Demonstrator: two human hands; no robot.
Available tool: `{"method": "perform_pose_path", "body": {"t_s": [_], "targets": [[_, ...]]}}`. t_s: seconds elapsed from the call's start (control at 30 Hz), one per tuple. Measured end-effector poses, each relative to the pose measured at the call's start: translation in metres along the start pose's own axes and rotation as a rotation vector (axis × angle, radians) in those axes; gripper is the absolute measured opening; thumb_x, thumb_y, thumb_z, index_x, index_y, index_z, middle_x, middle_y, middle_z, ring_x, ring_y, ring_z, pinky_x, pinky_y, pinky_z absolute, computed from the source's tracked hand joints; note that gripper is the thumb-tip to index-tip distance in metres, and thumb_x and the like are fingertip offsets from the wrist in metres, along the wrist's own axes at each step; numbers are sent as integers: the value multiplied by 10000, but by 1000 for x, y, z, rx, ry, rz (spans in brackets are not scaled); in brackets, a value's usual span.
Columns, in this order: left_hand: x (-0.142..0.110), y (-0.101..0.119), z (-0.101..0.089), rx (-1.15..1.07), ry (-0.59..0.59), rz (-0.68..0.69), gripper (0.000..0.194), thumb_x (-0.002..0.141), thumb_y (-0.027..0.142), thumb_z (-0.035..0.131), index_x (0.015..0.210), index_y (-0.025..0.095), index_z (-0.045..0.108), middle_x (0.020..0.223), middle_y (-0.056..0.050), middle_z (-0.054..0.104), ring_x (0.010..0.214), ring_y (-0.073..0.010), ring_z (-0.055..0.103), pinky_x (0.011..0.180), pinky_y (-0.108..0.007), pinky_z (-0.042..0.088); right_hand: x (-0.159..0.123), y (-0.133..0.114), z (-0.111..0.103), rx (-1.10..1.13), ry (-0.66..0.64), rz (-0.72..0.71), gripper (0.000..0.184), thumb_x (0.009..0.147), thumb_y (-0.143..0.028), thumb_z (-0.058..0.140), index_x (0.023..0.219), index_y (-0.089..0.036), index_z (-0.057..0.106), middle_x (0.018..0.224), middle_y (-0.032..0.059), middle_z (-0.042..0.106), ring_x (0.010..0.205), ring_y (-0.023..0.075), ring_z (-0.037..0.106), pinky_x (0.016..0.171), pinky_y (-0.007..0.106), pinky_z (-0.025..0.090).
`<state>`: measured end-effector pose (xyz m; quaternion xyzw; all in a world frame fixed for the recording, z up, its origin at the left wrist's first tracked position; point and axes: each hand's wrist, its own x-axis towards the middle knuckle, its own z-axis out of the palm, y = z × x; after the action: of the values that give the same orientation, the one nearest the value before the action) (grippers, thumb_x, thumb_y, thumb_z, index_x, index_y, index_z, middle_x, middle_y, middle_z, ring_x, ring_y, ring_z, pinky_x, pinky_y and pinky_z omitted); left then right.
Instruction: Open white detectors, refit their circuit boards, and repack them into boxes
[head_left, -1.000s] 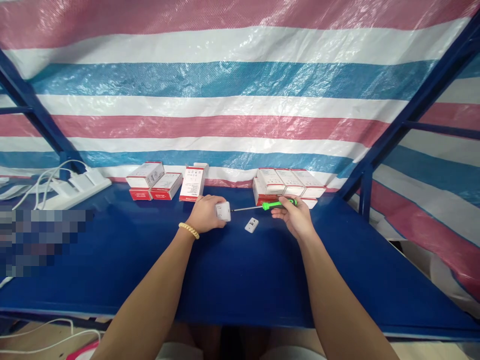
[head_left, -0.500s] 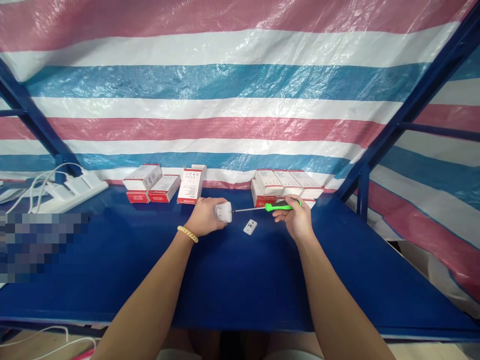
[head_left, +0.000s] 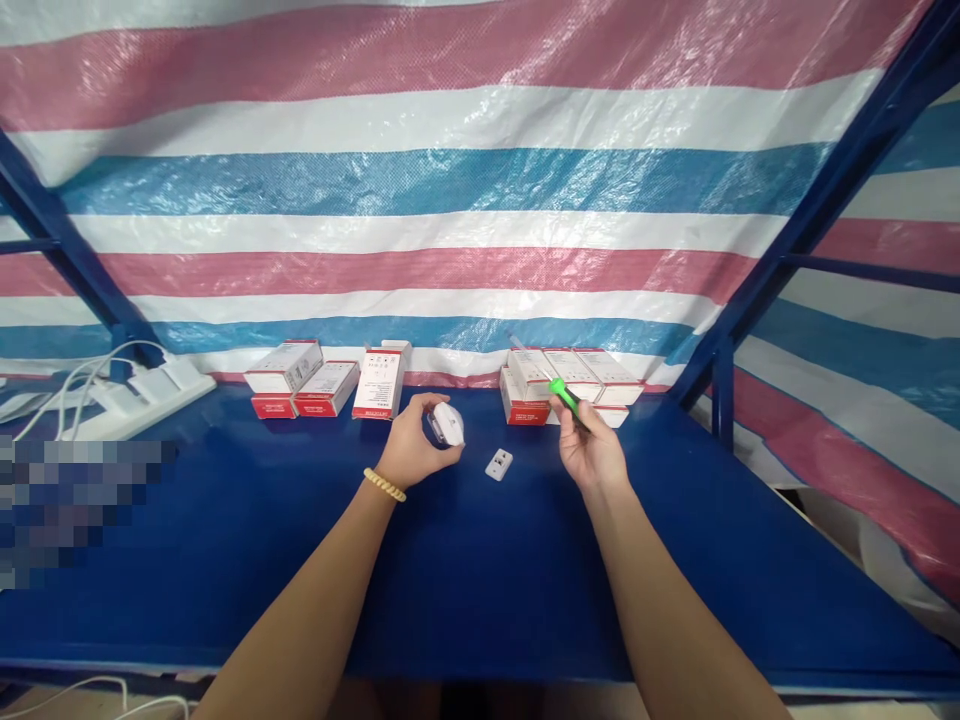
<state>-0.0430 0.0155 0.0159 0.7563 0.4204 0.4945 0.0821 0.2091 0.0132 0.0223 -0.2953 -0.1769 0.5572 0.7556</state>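
Note:
My left hand [head_left: 411, 446] is closed round a small white plug-like device [head_left: 448, 424], holding it just above the blue table [head_left: 480, 570]. My right hand [head_left: 591, 446] grips a green-handled screwdriver [head_left: 564, 396], its shaft pointing up and away to the left, clear of the device. A small white cover plate [head_left: 499, 464] lies flat on the table between the two hands.
Red-and-white boxes stand along the back edge: one group [head_left: 324, 381] at left-centre, another [head_left: 571, 375] behind my right hand. A white power strip with cables [head_left: 127, 390] lies at far left. A striped tarp hangs behind, and a blue frame post [head_left: 721, 385] stands at right.
The screwdriver tip has left the white device and the tool has swung up and away. My left hand has turned the device and lifted it slightly.

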Motion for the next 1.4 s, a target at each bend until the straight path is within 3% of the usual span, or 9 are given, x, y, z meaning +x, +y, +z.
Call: {"method": "perform_pose_path", "body": {"t_s": [0.1, 0.23, 0.4, 0.53, 0.73, 0.93, 1.07, 1.2, 1.4], "targets": [[-2, 0, 4, 2, 57, 17, 594, 587, 294, 780, 1100, 197, 498, 1078, -63, 644, 974, -219, 635, 877, -378, 520, -6, 6, 4, -16, -97, 135, 64, 804, -238, 641, 828, -182, 658, 751, 31, 725, 683, 120, 702, 528, 142, 547], [-3, 1, 7, 5, 77, 77, 615, 621, 313, 773, 1157, 195, 497, 1124, -76, 640, 1003, -216, 634, 903, -375, 517, -17, 16, 8, -124, -274, 298, 278, 794, -435, 642, 877, -172, 675, 687, 36, 694, 522, 113, 626, 451, 200, 491], [-4, 5, 11, 43, 124, 159, 615, 627, 305, 774, 1166, 188, 503, 1147, -85, 639, 1036, -221, 627, 917, -363, 514, -30, 28, 14, -218, -526, 323, 291, 641, -232, 771, 860, -193, 584, 704, -23, 630, 572, 94, 576, 470, 197, 437], [-6, 9, 16, 113, 267, 140, 617, 590, 360, 808, 1100, 182, 510, 1058, -81, 653, 973, -228, 642, 853, -360, 537, -36, 43, 18, -476, -485, 278, 328, 652, -254, 756, 786, -207, 460, 614, -54, 577, 457, 92, 525, 330, 166, 282], [-8, 11, 27, 113, 324, 85, 616, 613, 455, 802, 1092, 176, 533, 1014, -86, 646, 919, -215, 653, 789, -334, 553, -45, 56, 23, -467, -554, 240, 435, 651, -337, 774, 706, -220, 359, 603, -57, 546, 641, 190, 674, 409, 219, 465], [-8, 10, 31, 130, 213, 210, 268, 803, 282, 667, 1055, 205, 625, 1071, -84, 680, 1006, -221, 642, 886, -385, 515, -46, 66, 25, -411, -483, 234, 476, 603, -347, 819, 671, -208, 369, 633, -53, 549, 562, 146, 629, 389, 231, 481], [-10, 14, 33, -2, 43, 295, 220, 843, 176, 582, 1048, 221, 647, 1089, -67, 683, 1028, -191, 627, 901, -374, 514, -38, 68, 23, -370, -328, 170, 487, 573, -343, 840, 675, -208, 384, 599, -44, 568, 558, 141, 613, 390, 219, 461], [-10, 18, 34, -48, -33, 290, 278, 818, 165, 593, 1092, 208, 623, 1091, -83, 668, 1036, -196, 606, 899, -377, 514, -32, 62, 19, -455, -341, 79, 467, 567, -308, 844, 715, -202, 413, 568, -36, 594, 442, 108, 546, 385, 224, 420], [-5, 17, 18, -94, -245, 172, 677, 639, 271, 774, 1259, 206, 510, 1229, -110, 592, 1108, -255, 577, 960, -427, 474, -37, 50, 19, -539, -562, 97, 589, 505, -251, 856, 709, -233, 304, 564, -97, 546, 390, 95, 507, 384, 225, 386]]}}
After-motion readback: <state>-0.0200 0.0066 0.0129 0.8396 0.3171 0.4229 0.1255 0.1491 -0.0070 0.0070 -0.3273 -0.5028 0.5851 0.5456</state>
